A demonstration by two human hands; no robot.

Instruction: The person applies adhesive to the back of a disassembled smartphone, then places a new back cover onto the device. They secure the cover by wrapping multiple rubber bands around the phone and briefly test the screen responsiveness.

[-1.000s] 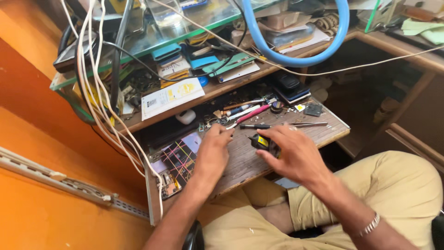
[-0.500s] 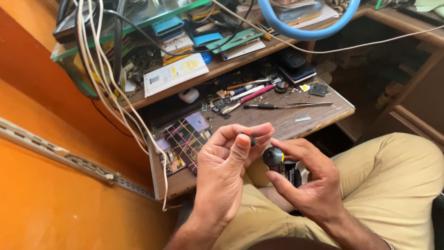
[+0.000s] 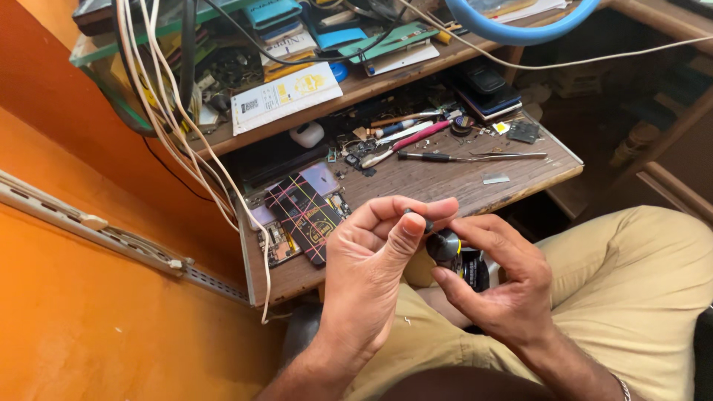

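Two hands now meet over the lap, lifted off the wooden pull-out tray (image 3: 416,182) where they rested a second ago. The right hand (image 3: 501,286) cradles a small dark bottle (image 3: 464,261) with a rounded cap and a yellow band, fingers curled about it. The left hand (image 3: 371,267) pinches a tiny dark piece (image 3: 420,220) just above that cap. Behind lie a screwdriver (image 3: 427,157), tweezers (image 3: 509,155) and an opened phone (image 3: 304,215).

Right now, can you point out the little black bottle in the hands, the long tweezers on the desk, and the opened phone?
small black bottle (image 3: 445,245), head view, on its rounded black top.
tweezers (image 3: 512,155), head view, on the thin metal arms.
opened phone (image 3: 304,217), head view, on its dark back with coloured lines.
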